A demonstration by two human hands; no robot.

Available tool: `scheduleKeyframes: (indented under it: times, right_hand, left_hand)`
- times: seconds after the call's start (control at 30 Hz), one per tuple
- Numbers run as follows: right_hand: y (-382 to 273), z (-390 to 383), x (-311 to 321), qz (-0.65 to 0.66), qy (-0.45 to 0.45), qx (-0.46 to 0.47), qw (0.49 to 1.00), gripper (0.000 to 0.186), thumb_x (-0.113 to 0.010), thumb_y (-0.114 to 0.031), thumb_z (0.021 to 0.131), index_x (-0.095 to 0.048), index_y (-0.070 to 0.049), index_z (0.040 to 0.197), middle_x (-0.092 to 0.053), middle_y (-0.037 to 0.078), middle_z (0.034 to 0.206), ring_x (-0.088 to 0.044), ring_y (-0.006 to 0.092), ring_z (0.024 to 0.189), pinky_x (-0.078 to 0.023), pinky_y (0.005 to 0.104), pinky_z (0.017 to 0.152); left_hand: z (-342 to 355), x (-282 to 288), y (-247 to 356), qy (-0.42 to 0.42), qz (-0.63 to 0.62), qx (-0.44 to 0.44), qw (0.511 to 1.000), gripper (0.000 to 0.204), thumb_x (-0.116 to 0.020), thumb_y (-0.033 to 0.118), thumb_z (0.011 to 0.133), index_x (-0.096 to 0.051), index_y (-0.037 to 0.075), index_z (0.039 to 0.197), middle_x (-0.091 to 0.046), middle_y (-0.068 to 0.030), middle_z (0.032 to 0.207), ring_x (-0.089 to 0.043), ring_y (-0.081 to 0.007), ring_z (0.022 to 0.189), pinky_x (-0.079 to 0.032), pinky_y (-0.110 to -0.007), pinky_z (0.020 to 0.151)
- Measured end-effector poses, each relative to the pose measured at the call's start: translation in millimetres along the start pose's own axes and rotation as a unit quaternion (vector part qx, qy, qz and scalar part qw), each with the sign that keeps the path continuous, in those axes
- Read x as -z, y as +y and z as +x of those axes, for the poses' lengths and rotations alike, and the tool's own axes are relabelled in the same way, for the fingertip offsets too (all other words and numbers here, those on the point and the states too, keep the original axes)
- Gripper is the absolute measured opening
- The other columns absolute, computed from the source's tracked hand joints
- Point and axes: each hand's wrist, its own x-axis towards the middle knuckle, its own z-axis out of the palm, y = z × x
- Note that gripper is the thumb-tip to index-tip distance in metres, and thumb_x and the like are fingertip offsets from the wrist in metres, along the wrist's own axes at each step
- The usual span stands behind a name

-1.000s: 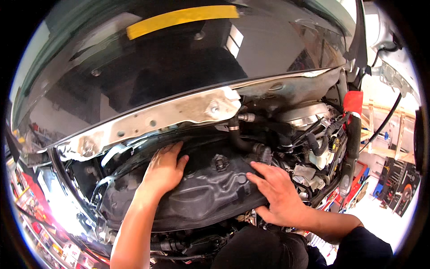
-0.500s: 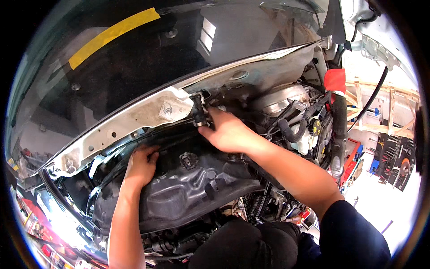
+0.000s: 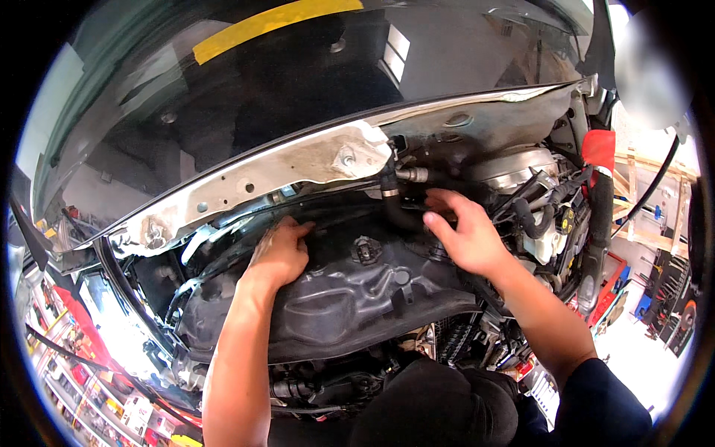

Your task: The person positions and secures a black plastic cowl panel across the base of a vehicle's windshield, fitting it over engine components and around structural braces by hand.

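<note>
A black moulded plastic cover (image 3: 328, 305) lies across the engine bay. My left hand (image 3: 281, 252) rests at its far edge, thumb apart from the fingers; the other fingers are partly hidden, and I see nothing held. To the right, a thick black hose (image 3: 398, 216) with a metal clamp (image 3: 389, 193) runs down below the pale metal panel (image 3: 298, 164). Close beside that hose is my right hand (image 3: 468, 232), thumb and fingers apart with nothing in them. A pale pipe fitting (image 3: 412, 174) sticks out near the hose's upper end.
The dark windshield (image 3: 298, 89) with a yellow tape strip (image 3: 275, 26) rises beyond the panel. A silver round housing (image 3: 518, 167) and a white reservoir (image 3: 546, 244) sit at the right. A red cloth (image 3: 599, 149) hangs there. My black cap (image 3: 432, 410) fills the lower middle.
My right hand has let go of the clamped hose and drawn away to its right, fingers spread. My left hand still lies at the cover's far edge. The whole view has shifted.
</note>
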Motion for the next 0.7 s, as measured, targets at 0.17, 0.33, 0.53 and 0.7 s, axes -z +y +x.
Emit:
scheduleKeyframes:
  times: [0.17,0.33,0.53,0.7]
  right_hand:
    - [-56.3,-44.2,1.7,-0.049,-0.048,0.178,0.982,0.039,-0.063,-0.019,0.087,-0.056,0.004,0.117,-0.059,0.023,0.112,-0.057,0.0379,0.107,-0.045,0.0420,0.094]
    - [-79.6,-75.5,-17.4,-0.195,-0.130,0.263,0.936,0.062,-0.070,-0.036,0.082,-0.049,0.001,0.127,-0.050,0.018,0.125,-0.051,0.0353,0.114,-0.040,0.0452,0.098]
    - [-84.7,-62.3,-24.9,-0.260,-0.118,0.268,0.920,0.073,-0.071,-0.045,0.077,-0.048,-0.002,0.130,-0.050,0.016,0.125,-0.051,0.0336,0.114,-0.039,0.0456,0.097]
    - [-74.7,-59.9,-38.0,-0.394,-0.096,0.305,0.862,0.048,-0.067,-0.028,0.074,-0.059,-0.009,0.117,-0.054,0.013,0.116,-0.054,0.0301,0.108,-0.044,0.0443,0.091]
  left_hand:
    - [-12.3,6.8,4.4,-0.025,0.027,0.036,0.999,0.047,-0.045,0.009,0.085,-0.060,0.015,0.129,-0.050,-0.0121,0.129,-0.051,-0.0334,0.120,-0.041,-0.040,0.104]
    - [-14.6,7.6,1.9,0.028,-0.004,0.082,0.996,0.040,-0.048,0.014,0.086,-0.064,0.010,0.123,-0.057,-0.0157,0.126,-0.053,-0.0341,0.117,-0.041,-0.040,0.103]
    - [-51.2,35.1,-33.7,0.106,0.059,0.102,0.987,0.032,-0.053,0.020,0.090,-0.064,0.003,0.116,-0.062,-0.0178,0.119,-0.054,-0.0343,0.116,-0.030,-0.049,0.110]
    - [-157.0,65.1,-23.2,0.231,0.041,0.113,0.966,0.036,-0.058,0.021,0.089,-0.061,0.002,0.120,-0.059,-0.0165,0.124,-0.051,-0.0352,0.123,-0.021,-0.054,0.113]
